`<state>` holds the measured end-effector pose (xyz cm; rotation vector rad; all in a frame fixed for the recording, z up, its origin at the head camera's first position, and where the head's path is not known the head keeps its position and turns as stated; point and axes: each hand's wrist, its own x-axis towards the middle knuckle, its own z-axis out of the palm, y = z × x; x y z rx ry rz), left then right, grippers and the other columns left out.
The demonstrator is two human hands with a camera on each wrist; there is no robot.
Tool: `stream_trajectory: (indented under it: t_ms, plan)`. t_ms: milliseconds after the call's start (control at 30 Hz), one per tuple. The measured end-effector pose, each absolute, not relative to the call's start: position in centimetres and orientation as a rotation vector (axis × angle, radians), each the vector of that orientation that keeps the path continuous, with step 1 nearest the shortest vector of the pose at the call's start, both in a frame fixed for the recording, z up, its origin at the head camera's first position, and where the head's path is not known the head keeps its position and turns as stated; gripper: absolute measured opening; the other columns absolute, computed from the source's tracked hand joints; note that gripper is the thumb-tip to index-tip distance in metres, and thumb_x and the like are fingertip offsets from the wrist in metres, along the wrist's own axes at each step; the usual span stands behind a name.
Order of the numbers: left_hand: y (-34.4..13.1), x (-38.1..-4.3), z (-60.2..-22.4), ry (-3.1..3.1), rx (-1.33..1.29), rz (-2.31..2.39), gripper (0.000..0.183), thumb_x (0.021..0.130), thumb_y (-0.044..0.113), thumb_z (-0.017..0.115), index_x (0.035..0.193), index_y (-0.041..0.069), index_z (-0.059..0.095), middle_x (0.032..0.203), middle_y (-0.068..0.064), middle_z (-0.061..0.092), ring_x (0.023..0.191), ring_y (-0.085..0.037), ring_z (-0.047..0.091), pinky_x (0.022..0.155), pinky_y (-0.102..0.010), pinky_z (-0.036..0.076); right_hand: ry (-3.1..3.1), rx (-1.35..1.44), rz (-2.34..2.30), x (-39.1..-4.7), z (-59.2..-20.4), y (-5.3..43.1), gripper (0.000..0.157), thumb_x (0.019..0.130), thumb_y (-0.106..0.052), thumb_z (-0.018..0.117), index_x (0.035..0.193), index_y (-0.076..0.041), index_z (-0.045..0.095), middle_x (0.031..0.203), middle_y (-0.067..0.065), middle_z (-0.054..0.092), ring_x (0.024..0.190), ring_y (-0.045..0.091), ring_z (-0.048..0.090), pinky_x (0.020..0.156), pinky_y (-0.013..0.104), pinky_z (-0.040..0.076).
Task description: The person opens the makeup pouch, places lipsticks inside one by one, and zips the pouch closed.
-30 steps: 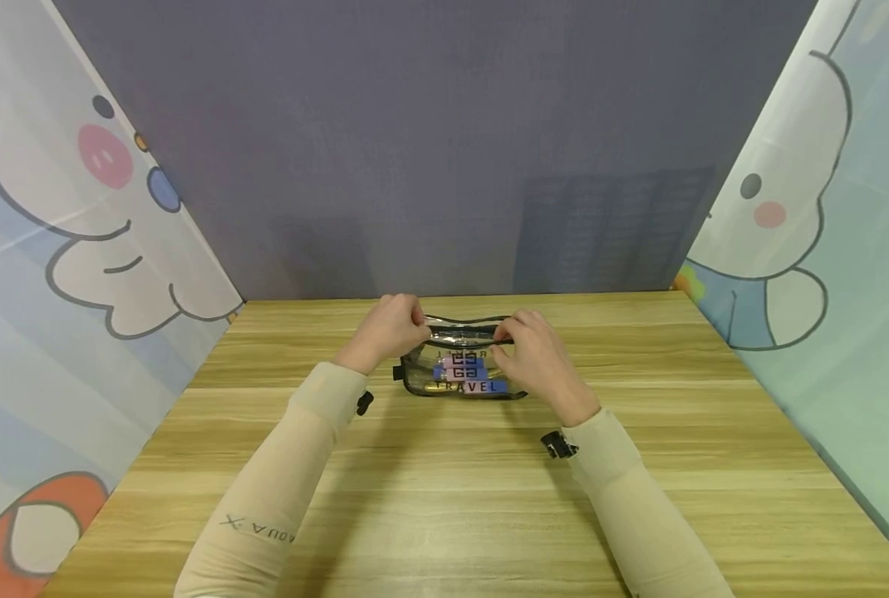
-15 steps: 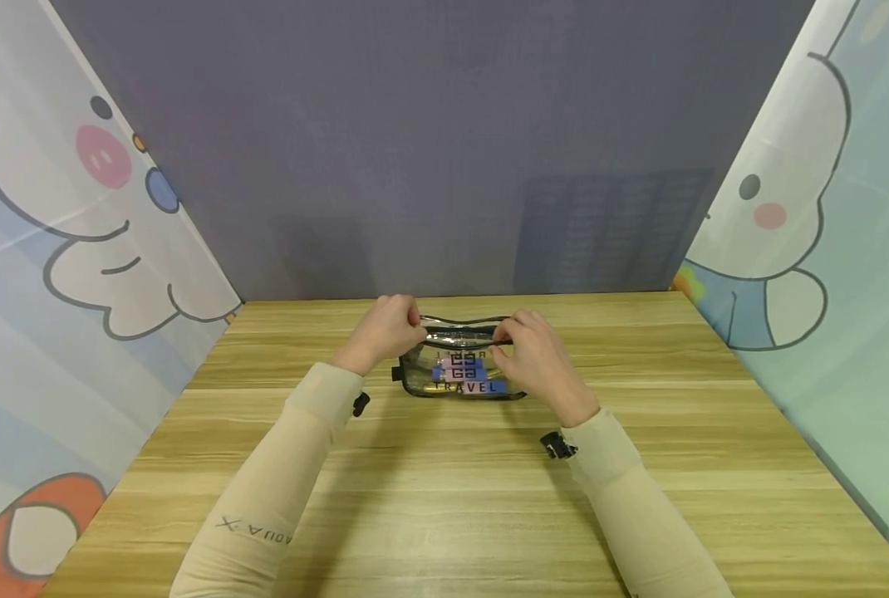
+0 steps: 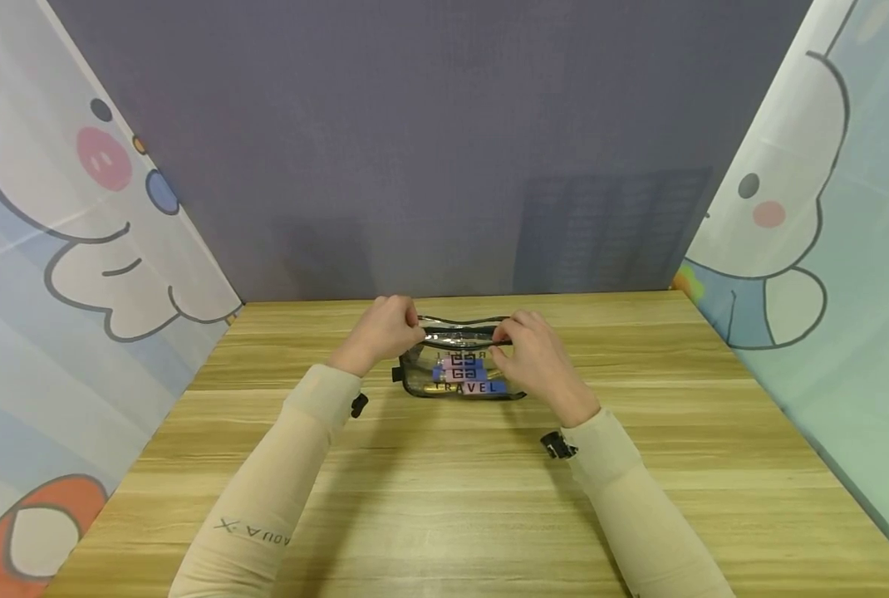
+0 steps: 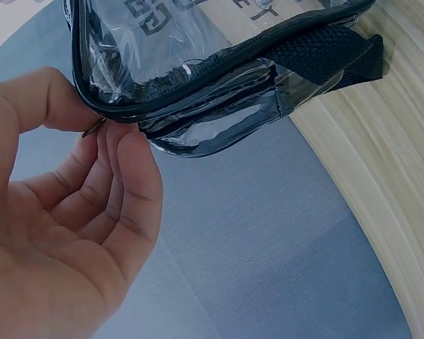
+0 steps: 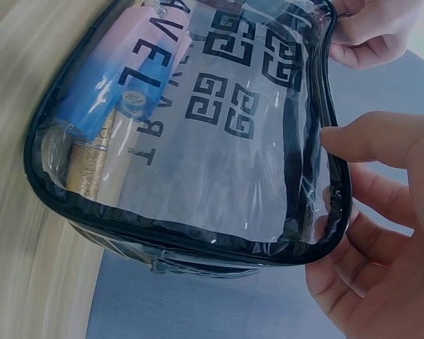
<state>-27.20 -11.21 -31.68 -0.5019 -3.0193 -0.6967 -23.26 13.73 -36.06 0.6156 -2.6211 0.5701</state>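
Observation:
A clear toiletry bag with black piping and dark "TRAVEL" lettering stands on the table. Pink-and-blue tubes and a gold glitter tube show through its plastic. At the bag's top left corner, my left hand pinches a small metal zipper pull between thumb and forefinger; most of the pull is hidden. My right hand grips the top edge near the right end. Its thumb lies on the front, with the other fingers behind the edge.
The wood-grain table extends in front of the bag and to both sides. A grey panel rises behind it. Cartoon-printed curtains flank the table. A black strap tab sticks out at the bag's left side.
My left hand has slid slightly left along the bag's top, uncovering a little more of the edge. My right hand and the bag have stayed nearly in place.

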Motion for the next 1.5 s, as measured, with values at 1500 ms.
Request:
stream_trajectory:
  t_ms: [1500]
  plan:
    - [-11.1,-27.1,-31.9,-2.975,-0.521,-0.668,0.01,0.091,0.01,0.066,0.084,0.007,0.061,0.078,-0.008,0.06,0.056,-0.016,0.049,0.058,-0.032,0.043,-2.543,0.777,0.393,-23.7,-35.7,7.9,0.008,0.091,-0.017,0.075,0.092,-0.01,0.074,0.096,0.006,0.065,0.092,0.027,0.059,0.093,0.042,0.049]
